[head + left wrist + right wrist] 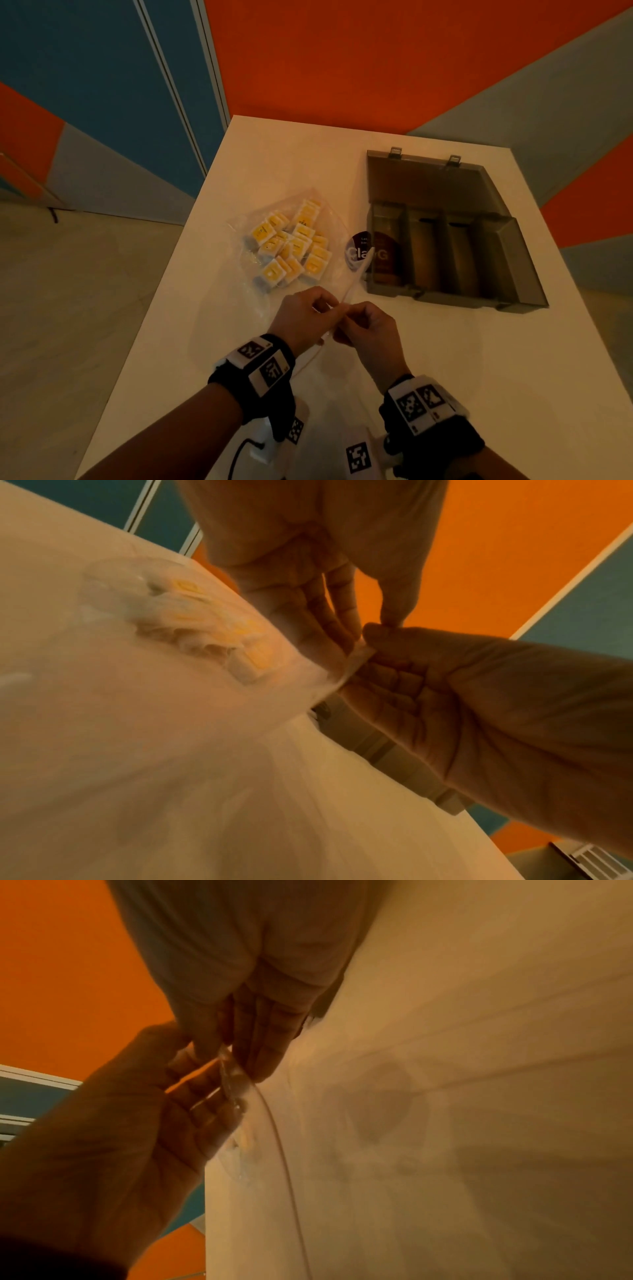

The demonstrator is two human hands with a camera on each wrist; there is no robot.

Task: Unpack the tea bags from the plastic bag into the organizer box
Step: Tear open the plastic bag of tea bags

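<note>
Both the left hand (301, 318) and the right hand (368, 325) pinch the near edge of the thin, limp, likely slippery plastic bag (239, 298) on the table (445, 359), its light tea bags (291, 245) heaped left of the open organizer box (455, 274).
</note>
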